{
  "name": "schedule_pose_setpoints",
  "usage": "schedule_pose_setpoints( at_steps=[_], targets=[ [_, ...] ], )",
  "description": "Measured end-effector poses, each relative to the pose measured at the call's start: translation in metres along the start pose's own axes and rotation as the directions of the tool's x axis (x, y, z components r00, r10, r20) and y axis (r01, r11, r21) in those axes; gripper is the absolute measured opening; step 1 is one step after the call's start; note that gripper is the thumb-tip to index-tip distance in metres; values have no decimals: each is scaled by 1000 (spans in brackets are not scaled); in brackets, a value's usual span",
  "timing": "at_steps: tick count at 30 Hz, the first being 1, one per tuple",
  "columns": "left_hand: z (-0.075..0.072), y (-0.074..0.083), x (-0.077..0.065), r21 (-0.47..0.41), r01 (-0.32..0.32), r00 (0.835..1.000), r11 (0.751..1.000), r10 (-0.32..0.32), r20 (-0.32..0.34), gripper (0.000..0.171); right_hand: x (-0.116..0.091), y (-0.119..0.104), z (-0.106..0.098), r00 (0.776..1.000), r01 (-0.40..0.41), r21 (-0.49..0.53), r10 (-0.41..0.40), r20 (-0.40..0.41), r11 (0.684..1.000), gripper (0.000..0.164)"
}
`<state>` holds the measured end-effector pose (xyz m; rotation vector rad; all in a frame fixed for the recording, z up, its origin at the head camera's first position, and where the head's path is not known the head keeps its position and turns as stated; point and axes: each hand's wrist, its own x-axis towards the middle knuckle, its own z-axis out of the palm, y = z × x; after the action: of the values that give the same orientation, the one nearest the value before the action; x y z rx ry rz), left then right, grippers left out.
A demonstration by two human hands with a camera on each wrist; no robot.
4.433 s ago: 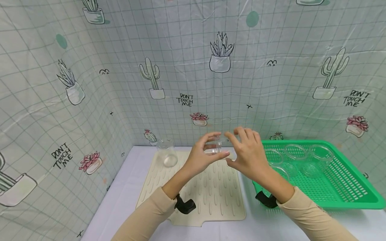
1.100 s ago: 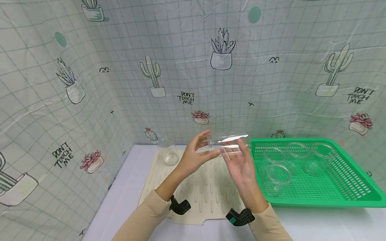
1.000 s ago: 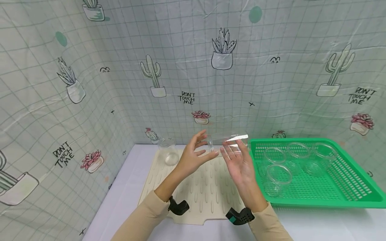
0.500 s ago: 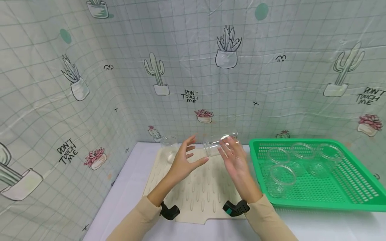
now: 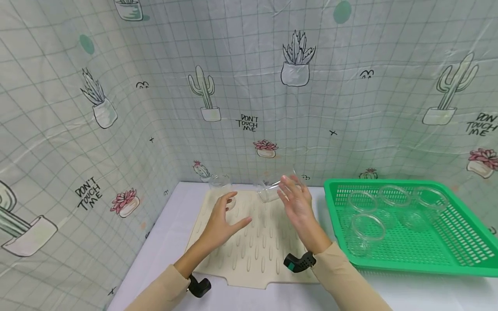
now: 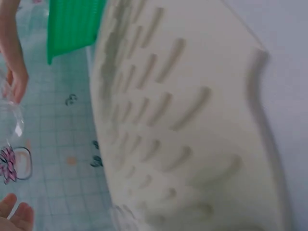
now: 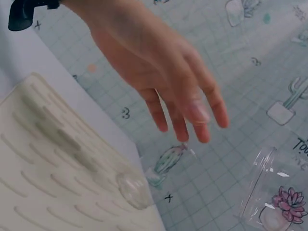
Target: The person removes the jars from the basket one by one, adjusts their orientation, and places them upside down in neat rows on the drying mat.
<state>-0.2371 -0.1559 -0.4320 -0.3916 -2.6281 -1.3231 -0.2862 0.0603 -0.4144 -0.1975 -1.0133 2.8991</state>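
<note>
Your left hand (image 5: 219, 224) had drawn away from the clear cup (image 5: 270, 190) since half a second before, dropping toward the left edge of the mat (image 5: 253, 250), its thumb and fingers spread around nothing. The cup's ringed end had tipped lower. You had that cup in your right hand (image 5: 297, 205) alone, gripped between thumb and fingers toward its far end; it jutted left past your fingertips, tilted, above the mat's back edge. It lay beyond and to the right of your left hand, well apart from it. A second cup (image 5: 220, 183) stood at the mat's back left corner, past your left fingers. At the desk's (image 5: 284, 299) right side, a green basket (image 5: 420, 268) held four more cups (image 5: 365, 235).
</note>
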Motion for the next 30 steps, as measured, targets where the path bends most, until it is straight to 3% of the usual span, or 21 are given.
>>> schedule_pose_setpoints(
  at_steps=[6,12,19,24,30],
  targets=[
    [-11,-28,-10,182,21,1000,983,-17,-21,92,8,6,2,1000,4,-57,-4,-10,998,51],
    [-15,-56,-23,272,45,997,961,-59,41,100,15,14,-1,1000,0,-173,1,8,985,67],
    [-14,-81,-41,370,83,984,925,-136,119,100,26,28,-5,1000,-14,-320,11,-11,947,78],
    [-12,-90,-48,403,76,980,912,-142,139,97,30,38,-5,1000,-17,-409,9,-20,913,77],
    [-11,-91,-51,449,52,970,892,-153,190,94,34,46,-2,999,37,-518,-24,31,855,74]
  ],
)
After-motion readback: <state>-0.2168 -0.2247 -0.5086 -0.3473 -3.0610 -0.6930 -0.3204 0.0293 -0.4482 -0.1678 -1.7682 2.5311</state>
